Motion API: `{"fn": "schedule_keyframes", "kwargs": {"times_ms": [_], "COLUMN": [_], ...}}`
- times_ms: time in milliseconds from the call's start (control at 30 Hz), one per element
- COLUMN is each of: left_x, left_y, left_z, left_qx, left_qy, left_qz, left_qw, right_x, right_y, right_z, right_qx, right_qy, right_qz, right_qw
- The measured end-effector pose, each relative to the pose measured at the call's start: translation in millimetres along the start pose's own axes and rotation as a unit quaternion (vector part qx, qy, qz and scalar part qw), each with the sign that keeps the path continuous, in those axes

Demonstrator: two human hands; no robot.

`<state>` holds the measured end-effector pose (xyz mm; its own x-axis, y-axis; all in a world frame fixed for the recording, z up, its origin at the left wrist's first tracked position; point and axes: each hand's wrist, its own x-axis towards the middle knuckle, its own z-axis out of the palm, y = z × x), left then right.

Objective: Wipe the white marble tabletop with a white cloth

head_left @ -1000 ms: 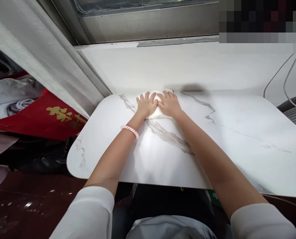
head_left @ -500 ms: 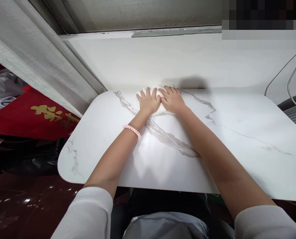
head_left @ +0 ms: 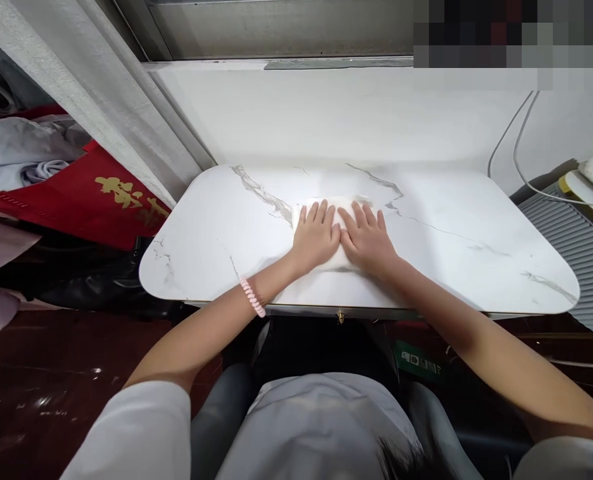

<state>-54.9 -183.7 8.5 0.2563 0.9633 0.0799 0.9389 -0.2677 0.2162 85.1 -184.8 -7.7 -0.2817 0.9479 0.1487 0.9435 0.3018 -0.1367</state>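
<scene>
A folded white cloth (head_left: 334, 259) lies flat on the white marble-patterned tabletop (head_left: 201, 227). Both of my hands press down on it side by side, palms down. My left hand (head_left: 317, 237) has its fingers stretched out and slightly apart, and a pink coiled band circles that wrist. Beside it, my right hand (head_left: 369, 237) lies with fingers spread in the same way. The two thumbs nearly meet over the middle of the cloth. Much of the cloth is hidden under the hands.
A white wall rises behind the table. At the left, a red bag (head_left: 106, 200) with gold characters stands near folded clothes (head_left: 31, 150). Thin cables (head_left: 516, 127) hang at the right above a grey ribbed surface (head_left: 566, 247). A small gold-coloured knob (head_left: 341, 316) sits under the front edge.
My hands have drawn the cloth back from the wall side toward me, and my elbows now bend outward. The view has shifted, showing more of the table's right end.
</scene>
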Motion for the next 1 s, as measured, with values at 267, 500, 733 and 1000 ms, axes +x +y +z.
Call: {"fn": "schedule_keyframes", "kwargs": {"times_ms": [267,500,733,1000], "left_x": [-55,-6,83,156], "left_y": [44,63,57,56], "left_z": [1.6,17.3,23.2,26.9], "left_qx": [-0.009,-0.015,-0.014,-0.009], "left_qy": [-0.036,-0.023,-0.01,-0.015], "left_qz": [0.048,0.063,0.055,0.043], "left_qw": [0.998,0.998,0.998,0.999], "right_x": [-82,-47,44,110], "right_y": [20,47,84,121], "right_z": [-10,-10,-14,-1], "right_qx": [0.0,-0.022,0.038,0.098], "right_qy": [0.02,0.03,-0.005,0.054], "right_qz": [0.023,0.071,0.044,0.092], "right_qw": [1.0,0.997,0.998,0.989]}}
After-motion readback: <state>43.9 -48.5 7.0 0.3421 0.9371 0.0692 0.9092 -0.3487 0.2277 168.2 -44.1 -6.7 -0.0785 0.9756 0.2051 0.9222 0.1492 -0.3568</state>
